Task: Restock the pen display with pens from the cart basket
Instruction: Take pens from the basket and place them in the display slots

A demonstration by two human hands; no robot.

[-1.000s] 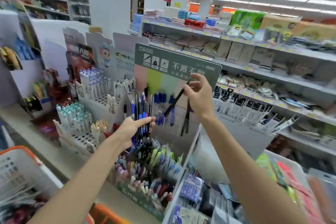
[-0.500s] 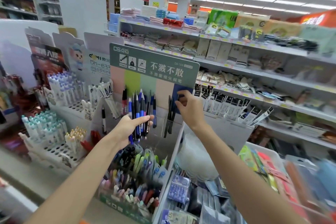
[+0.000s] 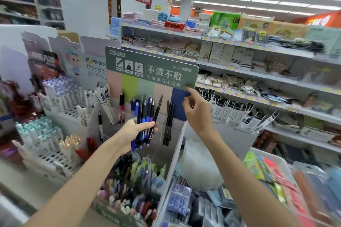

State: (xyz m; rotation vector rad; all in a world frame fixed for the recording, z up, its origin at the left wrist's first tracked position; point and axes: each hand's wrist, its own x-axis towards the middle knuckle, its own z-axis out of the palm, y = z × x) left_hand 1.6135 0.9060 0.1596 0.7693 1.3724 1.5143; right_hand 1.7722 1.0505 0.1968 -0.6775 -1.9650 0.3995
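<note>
My left hand (image 3: pixel 135 131) grips a bunch of blue and black pens (image 3: pixel 145 121), held upright in front of the pen display (image 3: pixel 147 83) with its green header card and coloured back strips. Several black pens (image 3: pixel 168 125) stand in the display's right-hand slot. My right hand (image 3: pixel 195 110) hovers just right of them with fingers loosely spread and holds nothing. Red pens (image 3: pixel 121 108) stand in a slot on the left. The cart basket is out of sight.
White pen racks (image 3: pixel 55 134) with capped pens stand to the left. Below the display sits a tray of mixed pens (image 3: pixel 129 199). Store shelves (image 3: pixel 258 79) with packaged goods run to the right, and a bin of packets (image 3: pixel 276 180) lies at lower right.
My right hand held black pens, set them down into the right-hand slot, let go and drew back upward. The view has swung right, so the basket has left the frame.
</note>
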